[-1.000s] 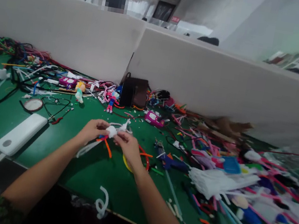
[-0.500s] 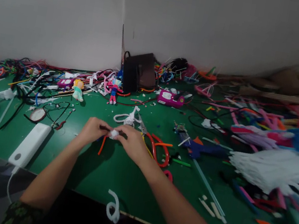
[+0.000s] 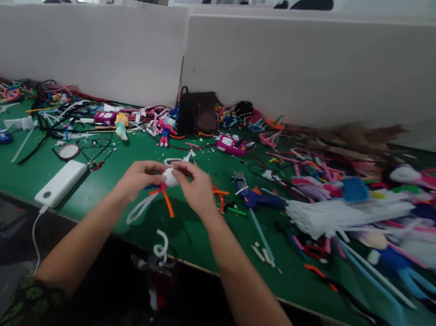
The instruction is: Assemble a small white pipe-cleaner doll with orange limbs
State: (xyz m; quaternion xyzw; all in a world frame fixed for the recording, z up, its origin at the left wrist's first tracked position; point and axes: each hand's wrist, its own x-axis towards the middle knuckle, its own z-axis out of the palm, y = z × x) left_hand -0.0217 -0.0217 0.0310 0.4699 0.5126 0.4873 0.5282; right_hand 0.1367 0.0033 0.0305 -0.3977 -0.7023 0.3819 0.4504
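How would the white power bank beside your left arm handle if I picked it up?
The power bank is probably heavy for its size, being a solid-looking block. Lying flat, it seems unlikely to roll. Its white cable might tug when lifted.

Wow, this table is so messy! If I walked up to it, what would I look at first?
You'd probably spot the left hand and the right hand first, pinching a white pipe-cleaner tuft in the middle. To the right lies a big white sheaf of pipe cleaners, and a white power bank sits towards the left on the green table.
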